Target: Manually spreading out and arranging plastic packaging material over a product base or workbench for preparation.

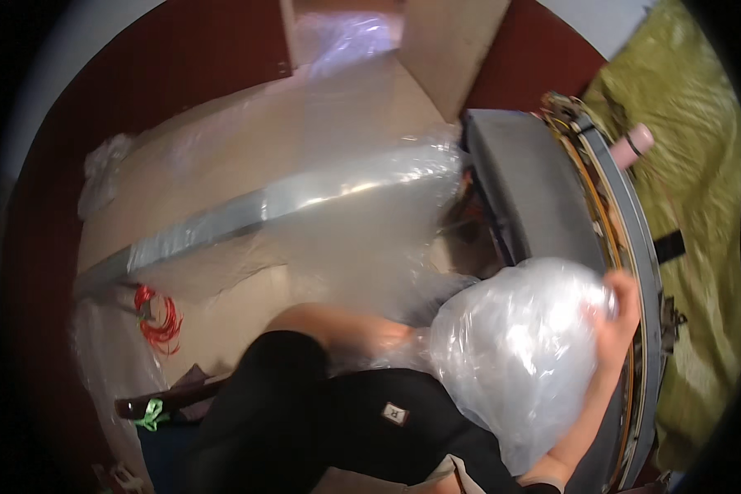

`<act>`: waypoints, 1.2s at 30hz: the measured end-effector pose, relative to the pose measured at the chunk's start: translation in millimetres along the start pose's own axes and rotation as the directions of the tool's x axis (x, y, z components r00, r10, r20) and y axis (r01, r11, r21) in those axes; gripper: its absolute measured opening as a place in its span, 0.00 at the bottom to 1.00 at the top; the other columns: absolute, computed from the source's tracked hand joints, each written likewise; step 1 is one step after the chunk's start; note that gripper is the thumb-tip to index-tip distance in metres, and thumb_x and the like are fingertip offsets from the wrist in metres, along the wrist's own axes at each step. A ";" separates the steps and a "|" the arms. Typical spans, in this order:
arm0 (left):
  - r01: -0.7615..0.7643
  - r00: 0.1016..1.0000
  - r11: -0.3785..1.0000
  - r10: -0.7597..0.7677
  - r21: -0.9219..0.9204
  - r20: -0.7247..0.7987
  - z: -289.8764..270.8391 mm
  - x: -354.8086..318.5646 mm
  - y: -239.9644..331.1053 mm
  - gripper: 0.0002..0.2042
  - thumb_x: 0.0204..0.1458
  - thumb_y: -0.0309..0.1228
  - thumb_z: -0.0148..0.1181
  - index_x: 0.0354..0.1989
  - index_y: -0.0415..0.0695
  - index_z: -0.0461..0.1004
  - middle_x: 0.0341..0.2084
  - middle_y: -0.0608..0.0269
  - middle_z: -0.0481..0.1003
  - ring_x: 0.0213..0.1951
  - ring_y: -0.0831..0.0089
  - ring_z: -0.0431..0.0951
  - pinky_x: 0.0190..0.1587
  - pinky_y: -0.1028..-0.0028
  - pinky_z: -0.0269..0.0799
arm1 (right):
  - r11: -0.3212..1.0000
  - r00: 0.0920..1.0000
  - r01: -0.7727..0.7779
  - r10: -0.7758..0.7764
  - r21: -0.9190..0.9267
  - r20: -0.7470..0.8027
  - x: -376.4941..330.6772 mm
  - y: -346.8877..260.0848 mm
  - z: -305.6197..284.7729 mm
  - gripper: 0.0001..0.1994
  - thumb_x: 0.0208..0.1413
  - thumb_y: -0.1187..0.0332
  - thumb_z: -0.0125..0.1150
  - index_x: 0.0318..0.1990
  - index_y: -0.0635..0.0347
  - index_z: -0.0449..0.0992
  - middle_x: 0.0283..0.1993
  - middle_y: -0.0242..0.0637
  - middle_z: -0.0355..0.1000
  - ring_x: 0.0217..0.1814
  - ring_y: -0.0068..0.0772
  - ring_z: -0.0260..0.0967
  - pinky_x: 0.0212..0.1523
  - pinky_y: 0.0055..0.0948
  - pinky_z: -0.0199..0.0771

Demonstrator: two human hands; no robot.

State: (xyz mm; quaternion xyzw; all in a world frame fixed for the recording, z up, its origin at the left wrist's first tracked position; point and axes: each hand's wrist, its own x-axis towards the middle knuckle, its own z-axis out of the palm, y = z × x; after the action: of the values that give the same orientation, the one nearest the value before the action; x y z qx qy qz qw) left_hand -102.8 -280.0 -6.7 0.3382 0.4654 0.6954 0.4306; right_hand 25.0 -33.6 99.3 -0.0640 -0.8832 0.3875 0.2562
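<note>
A large, puffed-out clear plastic bag (510, 354) rests against my body at the lower right. My left hand (391, 336) is blurred by motion and closes on the bag's gathered plastic at its left side. On the bag's upper right side, my right hand (617, 317) has its fingers curled in and gripping the film. What the bag holds cannot be made out through the shiny plastic.
Film covers a long grey bar (263, 206) across a pale board. Red cord (158, 321) lies at left. A grey padded block (531, 181) stands beside a rail with wires (601, 198). Farther right are a pink bottle (632, 146) and yellow-green sheeting (700, 148).
</note>
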 end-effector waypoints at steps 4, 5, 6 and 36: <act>-0.080 0.995 0.993 0.074 -0.088 -0.066 -14.5 -11.8 9.0 0.28 0.47 0.34 0.56 0.57 0.40 0.56 0.54 0.55 0.61 0.53 0.65 0.63 0.55 0.72 0.58 | 0.990 0.989 -0.073 0.056 0.123 0.134 45.4 78.6 48.9 0.23 0.37 0.74 0.64 0.46 0.60 0.66 0.35 0.33 0.67 0.36 0.25 0.65 0.41 0.26 0.65; -0.101 0.992 0.989 0.092 -0.109 -0.085 -20.0 -14.9 10.3 0.27 0.47 0.34 0.56 0.56 0.40 0.56 0.54 0.55 0.61 0.53 0.65 0.63 0.55 0.72 0.58 | 0.989 0.987 -0.061 0.040 0.133 0.156 55.3 75.7 56.5 0.23 0.37 0.74 0.64 0.46 0.60 0.66 0.35 0.33 0.67 0.36 0.25 0.65 0.41 0.26 0.65; -0.122 0.989 0.984 0.109 -0.131 -0.102 -25.2 -17.0 11.5 0.27 0.47 0.34 0.55 0.56 0.40 0.56 0.53 0.55 0.61 0.53 0.65 0.63 0.55 0.72 0.58 | 0.989 0.984 -0.051 0.025 0.142 0.176 64.9 73.1 63.4 0.23 0.37 0.74 0.64 0.46 0.60 0.66 0.35 0.33 0.67 0.36 0.25 0.65 0.41 0.26 0.65; -0.308 0.942 0.435 0.015 -0.846 -0.336 -86.7 -50.4 -74.7 0.23 0.50 0.39 0.51 0.53 0.39 0.62 0.52 0.53 0.64 0.52 0.64 0.65 0.54 0.70 0.60 | 0.899 0.786 -0.376 0.181 0.224 0.592 69.2 72.1 192.1 0.24 0.38 0.75 0.62 0.47 0.59 0.66 0.38 0.33 0.68 0.39 0.25 0.66 0.43 0.26 0.65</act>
State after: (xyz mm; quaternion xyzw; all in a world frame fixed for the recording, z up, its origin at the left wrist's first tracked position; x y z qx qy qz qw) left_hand -137.0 -342.3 -109.6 0.0051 0.0532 0.9133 0.4039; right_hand -137.1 -87.4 -33.7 -0.0362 -0.8215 0.5652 -0.0663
